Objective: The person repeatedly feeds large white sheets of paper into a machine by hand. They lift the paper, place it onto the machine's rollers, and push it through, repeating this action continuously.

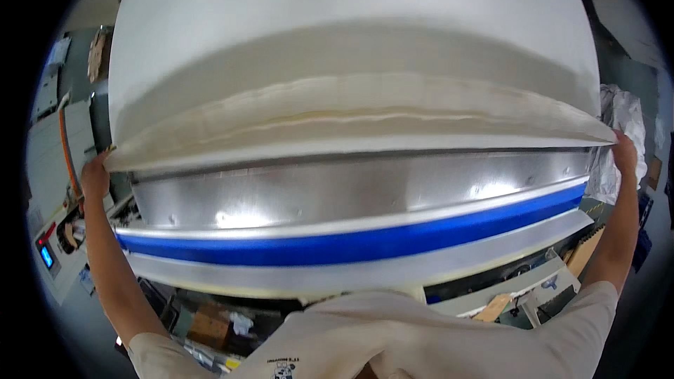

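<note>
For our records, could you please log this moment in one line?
left hand: holds white sheet by left end; right hand: by right end; metal panel: nearer person

Hands, two: left hand (96, 177), right hand (625, 153). Sleeves, two: left sleeve (165, 354), right sleeve (593, 302). White sheet (365, 130) between hands: one; whether the white farther off makes a second, cannot tell. Metal strip (351, 191): one. Blue band (351, 244), nearer: one. Left side: one lit screen (46, 256), one orange hose (67, 147). Right: one crumpled wrap (623, 112). Near left: one brown box (208, 326). Smaller clutter: blurred, no sure count.
</note>
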`<state>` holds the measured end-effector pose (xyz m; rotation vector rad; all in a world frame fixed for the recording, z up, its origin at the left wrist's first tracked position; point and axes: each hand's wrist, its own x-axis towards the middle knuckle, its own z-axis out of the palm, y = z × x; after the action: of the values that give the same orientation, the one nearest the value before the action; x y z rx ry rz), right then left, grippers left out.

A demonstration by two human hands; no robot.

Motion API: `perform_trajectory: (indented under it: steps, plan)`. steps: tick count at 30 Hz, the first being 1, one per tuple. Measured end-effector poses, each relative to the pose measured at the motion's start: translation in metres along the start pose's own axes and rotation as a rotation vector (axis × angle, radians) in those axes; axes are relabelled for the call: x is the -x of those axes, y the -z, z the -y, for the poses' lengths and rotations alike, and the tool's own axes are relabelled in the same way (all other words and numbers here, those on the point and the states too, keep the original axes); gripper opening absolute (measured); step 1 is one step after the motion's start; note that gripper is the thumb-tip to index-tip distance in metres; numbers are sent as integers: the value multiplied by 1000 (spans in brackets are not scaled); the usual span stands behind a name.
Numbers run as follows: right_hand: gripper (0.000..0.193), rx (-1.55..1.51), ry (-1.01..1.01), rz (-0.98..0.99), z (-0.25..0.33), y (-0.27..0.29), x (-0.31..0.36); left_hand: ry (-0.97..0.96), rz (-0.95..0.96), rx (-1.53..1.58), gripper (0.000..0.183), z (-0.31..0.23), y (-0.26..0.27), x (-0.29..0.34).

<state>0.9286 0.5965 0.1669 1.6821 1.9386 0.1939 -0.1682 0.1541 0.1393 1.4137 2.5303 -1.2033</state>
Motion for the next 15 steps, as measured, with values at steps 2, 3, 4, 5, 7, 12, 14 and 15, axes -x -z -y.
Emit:
perform_trajectory:
  steps: [2,3,4,5,7,12,14,15]
  plan:
    - [40,2,26,6,-7,13,26,-51,0,58,33,6,15,24]
    - [40,-6,43,59,-10,8,43,-89,31,103,33,5,16,35]
    - [40,-14,48,96,-21,3,57,-121,47,159,33,6,14,44]
    - [40,-27,54,124,-34,-7,66,-182,56,175,32,17,-10,57]
    - [36,86,169,139,-42,-29,98,-244,136,153,32,-18,-14,88]
    - [27,256,312,327,-8,-68,155,-440,523,-188,33,-35,-93,169]
    - [24,326,347,393,8,-76,168,-475,716,-322,29,-52,-100,187]
    - [21,341,358,431,14,-79,172,-456,729,-315,27,-54,-113,196]
